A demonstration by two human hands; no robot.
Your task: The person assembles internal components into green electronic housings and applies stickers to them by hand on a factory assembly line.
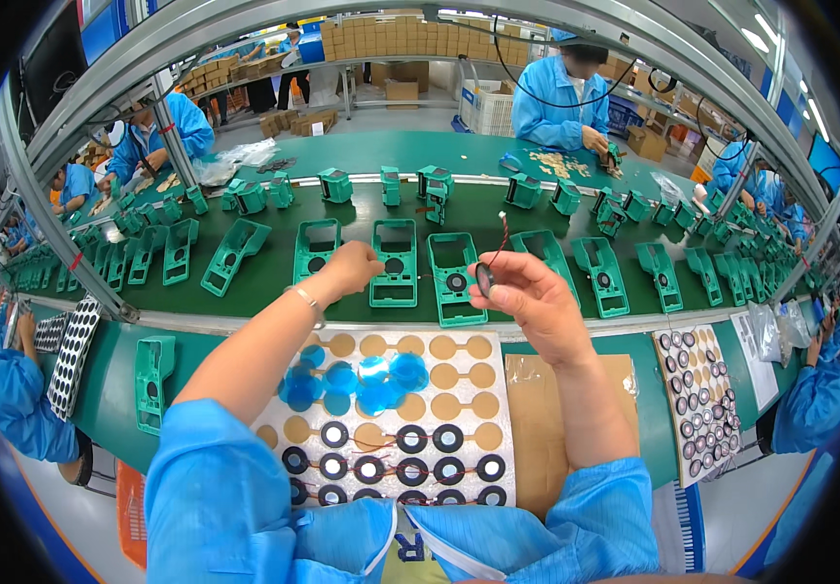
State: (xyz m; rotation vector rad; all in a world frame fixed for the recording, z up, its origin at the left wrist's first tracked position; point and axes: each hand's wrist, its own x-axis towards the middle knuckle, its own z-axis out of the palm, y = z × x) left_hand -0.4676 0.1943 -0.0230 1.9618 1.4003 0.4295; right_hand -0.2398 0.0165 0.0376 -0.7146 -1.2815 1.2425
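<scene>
My right hand (pixel 540 300) pinches a small round speaker (pixel 484 279) on edge between thumb and fingers. Twisted red and black wires (pixel 506 234) rise from it to a white plug. My left hand (pixel 350 270) is closed with its fingertips together over the inner edge of a green plastic housing (pixel 396 293); whatever it may hold is hidden. Another green housing (pixel 460 313), with a dark round part inside, lies just left of the speaker. Below my hands, a white foam tray (pixel 274 417) carries rows of wired speakers and several loose blue film discs (pixel 357 384).
Green housings line the dark green conveyor (pixel 284 292) both ways. Brown cardboard (pixel 527 419) lies right of the tray; a second speaker tray (pixel 673 428) is further right. A lone housing (pixel 154 375) stands at left. Metal frame bars (pixel 79 258) flank the bench. A co-worker (pixel 561 97) works across.
</scene>
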